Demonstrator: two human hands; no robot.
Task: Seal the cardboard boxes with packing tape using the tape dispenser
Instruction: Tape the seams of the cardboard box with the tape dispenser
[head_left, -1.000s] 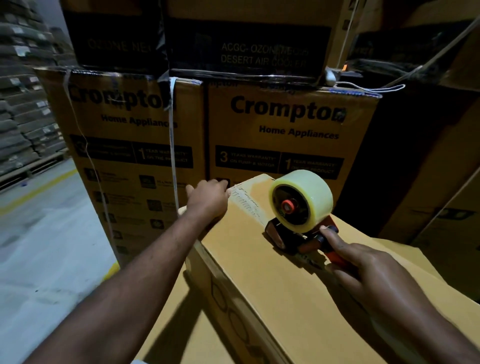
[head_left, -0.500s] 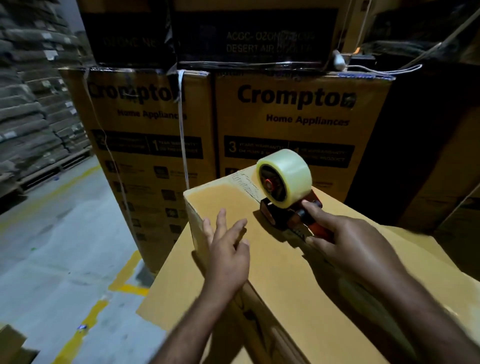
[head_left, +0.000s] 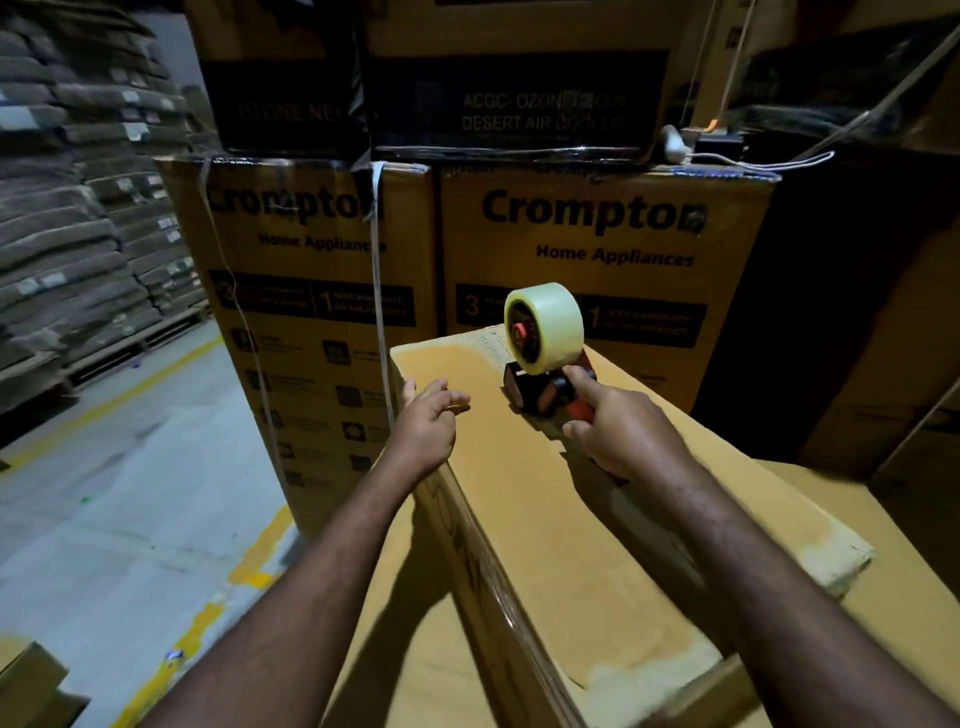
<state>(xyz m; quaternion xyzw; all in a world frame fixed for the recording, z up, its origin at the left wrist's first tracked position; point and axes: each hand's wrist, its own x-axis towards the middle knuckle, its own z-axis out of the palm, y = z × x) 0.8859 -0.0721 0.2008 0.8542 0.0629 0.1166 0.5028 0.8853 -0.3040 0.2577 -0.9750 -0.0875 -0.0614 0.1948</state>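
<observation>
Tape dispenser (head_left: 545, 366), gripped by right hand (head_left: 626, 441), sits far along the box (head_left: 519, 519); left hand (head_left: 427, 423), fingers loose, has cleared the tape's path.

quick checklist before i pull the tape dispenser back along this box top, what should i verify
1. Right hand holds the tape dispenser by its handle: ok.
2. Dispenser sits on top of the cardboard box, near its far end: ok.
3. Tape roll loaded, plenty left: ok.
4. Left hand out of the tape's path, at the box's left edge: ok.
5. Left hand pressing the box steady: cannot tell, fingers look loose.
6. Tape end stuck to the cardboard: cannot tell, hidden under the dispenser.
</observation>
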